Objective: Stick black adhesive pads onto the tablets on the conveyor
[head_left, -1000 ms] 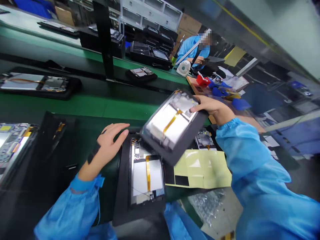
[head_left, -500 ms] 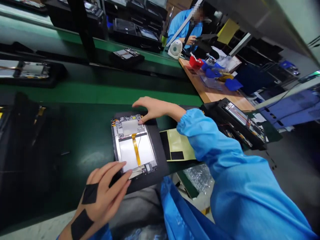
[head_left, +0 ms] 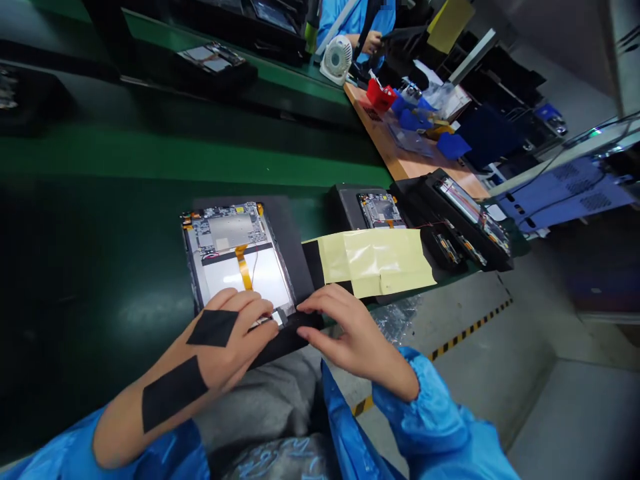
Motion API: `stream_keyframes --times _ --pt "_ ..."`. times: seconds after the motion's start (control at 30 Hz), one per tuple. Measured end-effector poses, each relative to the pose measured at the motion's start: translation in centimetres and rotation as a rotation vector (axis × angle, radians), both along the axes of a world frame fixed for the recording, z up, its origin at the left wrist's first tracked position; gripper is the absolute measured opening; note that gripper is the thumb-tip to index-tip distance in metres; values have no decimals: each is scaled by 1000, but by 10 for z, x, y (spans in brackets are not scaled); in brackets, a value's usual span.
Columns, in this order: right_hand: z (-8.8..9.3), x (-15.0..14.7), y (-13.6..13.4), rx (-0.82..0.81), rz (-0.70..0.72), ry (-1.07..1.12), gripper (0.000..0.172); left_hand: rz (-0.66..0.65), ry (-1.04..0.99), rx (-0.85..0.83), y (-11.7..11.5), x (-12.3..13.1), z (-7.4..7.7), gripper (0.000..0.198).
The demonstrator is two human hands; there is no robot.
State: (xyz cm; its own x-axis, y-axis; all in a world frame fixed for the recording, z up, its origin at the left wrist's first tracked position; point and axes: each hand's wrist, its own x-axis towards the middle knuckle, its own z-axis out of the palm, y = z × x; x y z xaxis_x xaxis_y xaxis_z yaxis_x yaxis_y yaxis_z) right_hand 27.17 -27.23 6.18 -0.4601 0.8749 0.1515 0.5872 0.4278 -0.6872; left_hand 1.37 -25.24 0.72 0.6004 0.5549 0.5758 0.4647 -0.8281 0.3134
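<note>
A tablet with its back open (head_left: 235,257) lies on a black foam pad (head_left: 285,227) on the green belt, showing a circuit board, a white battery panel and an orange flex ribbon. My left hand (head_left: 233,327), with black tape across its back, rests its fingertips at the tablet's lower edge. My right hand (head_left: 350,340) is beside it, its fingers curled on the pad's lower edge. Whether either hand grips something there is hidden. A pale yellow film sheet (head_left: 375,262) lies just above my right hand.
Two more opened tablets in black holders (head_left: 380,210) sit to the right. Bubble wrap (head_left: 400,319) lies below the belt edge. Farther off are a wooden bench with a red box (head_left: 380,95), blue pads, a white fan (head_left: 337,60) and a co-worker in a blue sleeve (head_left: 340,20).
The black-framed tablet my right hand held up has moved into the holder at right. My right hand has come down beside my left at the pad's lower edge. The view has tilted lower.
</note>
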Motion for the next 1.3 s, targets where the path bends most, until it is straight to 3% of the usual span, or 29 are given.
stream_keyframes --times 0.07,0.2,0.3,0.4,0.43,0.5,0.6,0.7,0.83,0.97,1.1,1.3 --pt "-9 -6 -8 1 -91 95 20 -11 -92 -153 1 0 -1 19" --pt "-21 -23 -10 97 -74 128 27 -50 -198 -335 8 2 5 17" --pt "-22 -30 -5 48 -103 206 17 -17 -214 -284 12 3 12 21" --pt "-19 -27 -4 -253 -269 391 18 180 -204 -78 8 0 12 10" --pt "-19 -24 -5 -347 -342 450 21 187 -187 -23 5 -1 10 12" --pt "-20 -18 -7 -422 -472 532 29 35 -80 22 0 -2 2 33" --pt "-26 -13 -11 -299 -550 553 43 -237 149 26 1 -2 -10 58" --pt "-33 -15 -17 -230 -546 552 36 -275 198 27 11 -9 -15 59" --pt "-35 -19 -22 -372 -559 579 14 -228 198 -69 20 -31 -14 66" --pt "-27 -18 -14 -539 -424 453 14 -214 132 -111 21 -42 -18 68" --pt "-21 -17 -2 -509 -307 302 16 -239 45 -127 21 -39 -23 66" --pt "-21 -18 1 -554 -335 305 20 -233 60 -78 20 -39 -26 68"
